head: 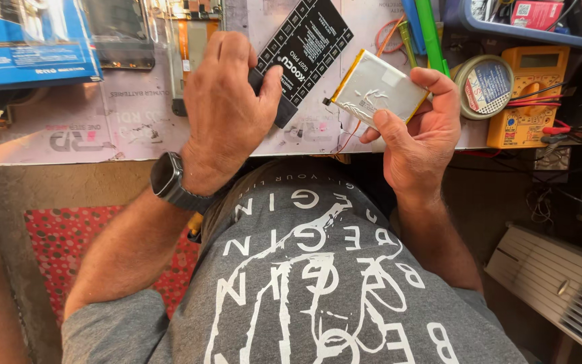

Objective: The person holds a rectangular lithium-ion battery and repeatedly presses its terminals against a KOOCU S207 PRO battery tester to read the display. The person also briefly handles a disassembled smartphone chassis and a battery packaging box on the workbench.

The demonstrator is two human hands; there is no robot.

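Over the near edge of the bench, my right hand (pixel 415 128) pinches a flat silver battery pouch (pixel 378 87) by its edges, thumb and fingers clamped on it. My left hand (pixel 227 101) is closed around a black tool (pixel 274 101) resting against the black printed card (pixel 308 44). I'd judge light edge pressure best: never bend the pouch or tug its thin wires.

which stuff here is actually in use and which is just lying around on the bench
In hand:
- flat silver battery pack, held in the right hand
- black printed pack, gripped by the left hand

Lying about:
- yellow multimeter
- tape roll
- blue box
- green tool
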